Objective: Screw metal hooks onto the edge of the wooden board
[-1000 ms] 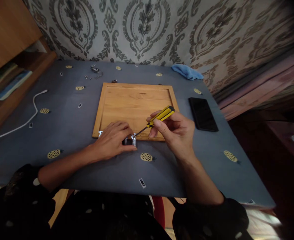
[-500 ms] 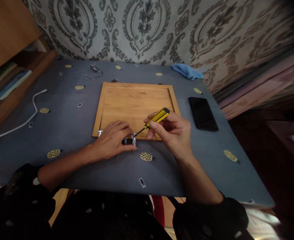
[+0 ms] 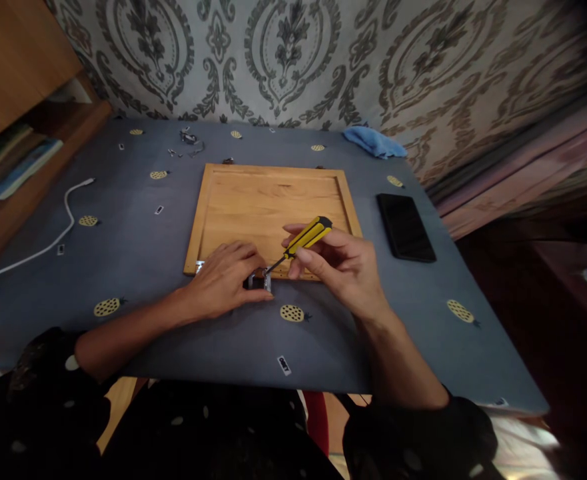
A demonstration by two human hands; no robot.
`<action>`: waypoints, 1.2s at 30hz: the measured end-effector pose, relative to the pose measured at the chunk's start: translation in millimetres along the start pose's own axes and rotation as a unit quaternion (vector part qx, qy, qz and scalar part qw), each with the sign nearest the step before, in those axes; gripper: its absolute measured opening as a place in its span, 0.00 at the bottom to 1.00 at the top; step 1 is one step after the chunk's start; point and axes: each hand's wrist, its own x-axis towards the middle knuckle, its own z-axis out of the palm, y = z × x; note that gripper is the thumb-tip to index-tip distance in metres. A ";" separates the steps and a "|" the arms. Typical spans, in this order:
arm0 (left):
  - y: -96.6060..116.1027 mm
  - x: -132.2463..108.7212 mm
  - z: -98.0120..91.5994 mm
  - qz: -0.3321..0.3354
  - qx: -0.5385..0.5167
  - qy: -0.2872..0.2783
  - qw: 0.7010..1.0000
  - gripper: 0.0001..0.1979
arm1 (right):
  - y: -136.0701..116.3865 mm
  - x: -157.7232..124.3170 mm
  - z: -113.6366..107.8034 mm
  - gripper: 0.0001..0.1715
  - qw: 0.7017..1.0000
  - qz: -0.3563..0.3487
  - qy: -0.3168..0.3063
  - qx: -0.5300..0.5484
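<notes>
My right hand grips a yellow-and-black screwdriver by its handle, thumb against fingers. The tool slants down to the left, its tip meeting a shiny metal fitting at the near edge of a framed wooden panel. Over that edge lies my left hand, its thumb and fingers closed about the fitting and covering part of it. Another bit of silvery metal shows at the panel's near left corner, beside my left hand.
A black phone lies right of the panel, a blue cloth behind it. Small metal pieces rest at the back left. A white cable runs along the left, by a shelf with books. The table meets a patterned wall.
My right hand and the screwdriver handle have shifted slightly left, and the hand has turned a little. The tip stays at the fitting. My left hand and the panel have not visibly moved.
</notes>
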 end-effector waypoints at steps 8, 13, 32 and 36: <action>1.7 0.5 -1.3 -0.008 -0.013 -0.009 1.000 0.22 | 1.0 0.7 0.1 0.11 1.000 -0.002 0.026 -0.001; 1.4 0.2 -0.6 -0.011 -0.008 -0.014 1.000 0.22 | 0.2 -0.3 -2.7 0.14 1.000 0.011 0.003 0.010; 2.2 0.7 -2.4 -0.009 -0.002 -0.011 1.000 0.23 | 1.3 0.5 -0.7 0.16 1.000 0.013 0.016 -0.005; 1.6 0.5 -1.4 -0.002 0.003 -0.005 1.000 0.24 | 3.4 0.9 -1.4 0.15 1.000 0.011 0.019 -0.015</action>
